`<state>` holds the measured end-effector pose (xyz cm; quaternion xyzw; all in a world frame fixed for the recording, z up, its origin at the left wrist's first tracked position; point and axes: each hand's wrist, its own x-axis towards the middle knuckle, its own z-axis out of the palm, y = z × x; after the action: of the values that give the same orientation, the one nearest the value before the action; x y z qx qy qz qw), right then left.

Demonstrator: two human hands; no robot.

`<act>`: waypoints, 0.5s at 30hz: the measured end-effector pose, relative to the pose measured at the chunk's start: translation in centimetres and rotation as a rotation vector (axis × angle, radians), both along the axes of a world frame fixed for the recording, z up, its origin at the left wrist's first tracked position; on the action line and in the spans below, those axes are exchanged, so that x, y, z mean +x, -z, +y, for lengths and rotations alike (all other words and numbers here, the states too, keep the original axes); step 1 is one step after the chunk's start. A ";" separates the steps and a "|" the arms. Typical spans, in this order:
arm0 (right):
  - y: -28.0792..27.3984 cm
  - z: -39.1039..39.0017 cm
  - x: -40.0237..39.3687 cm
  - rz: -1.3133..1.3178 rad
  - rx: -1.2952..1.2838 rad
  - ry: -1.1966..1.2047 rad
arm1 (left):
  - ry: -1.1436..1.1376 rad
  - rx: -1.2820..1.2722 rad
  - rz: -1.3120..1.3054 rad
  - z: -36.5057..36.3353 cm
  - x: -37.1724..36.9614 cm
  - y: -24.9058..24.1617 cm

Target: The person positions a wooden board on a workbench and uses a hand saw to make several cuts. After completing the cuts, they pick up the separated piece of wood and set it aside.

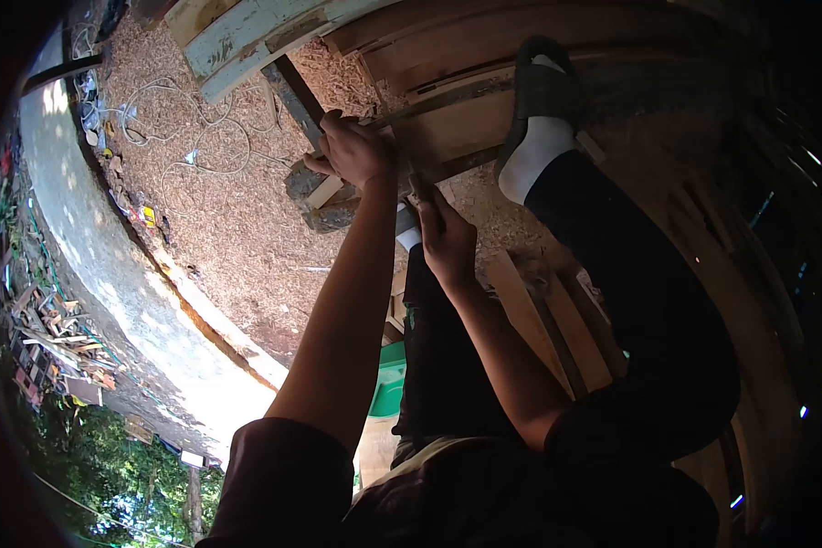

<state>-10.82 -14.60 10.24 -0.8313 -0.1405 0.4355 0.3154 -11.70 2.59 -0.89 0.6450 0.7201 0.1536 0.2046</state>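
My left hand (356, 155) presses down on a wooden board with its fingers curled over the edge and its thumb to the side. Below it, a short pale piece of wood (325, 192) lies across a dark, rough beam (294, 185). Close by on the right, my right hand (446, 236) is closed around the dark handle of a narrow hand tool (417, 185). The tool's far end points toward the board beside my left wrist. Shadow hides its exact kind.
My shoe (543, 82) rests on brown planks (461, 128). Painted boards (237, 46) lie at the top left. Wood shavings (219, 219) and a pale cord (247, 146) cover the ground. A green plastic container (390, 388) stands beside my leg, with more planks (566, 320) at right.
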 end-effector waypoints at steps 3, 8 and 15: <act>3.0 -5.1 -2.9 -0.395 0.432 -0.001 | -0.001 0.036 0.008 -0.3 0.1 0.1; 0.4 -1.3 -0.9 -0.126 0.134 0.034 | 0.031 0.050 0.052 -0.1 -0.2 0.7; 2.1 -7.9 -3.7 -0.211 0.339 0.041 | 0.012 0.069 0.051 -0.3 0.0 0.5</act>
<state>-14.49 -22.48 8.11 -0.8100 -0.2273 0.3097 0.4432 -11.73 2.34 -1.42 0.6597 0.7154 0.1605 0.1650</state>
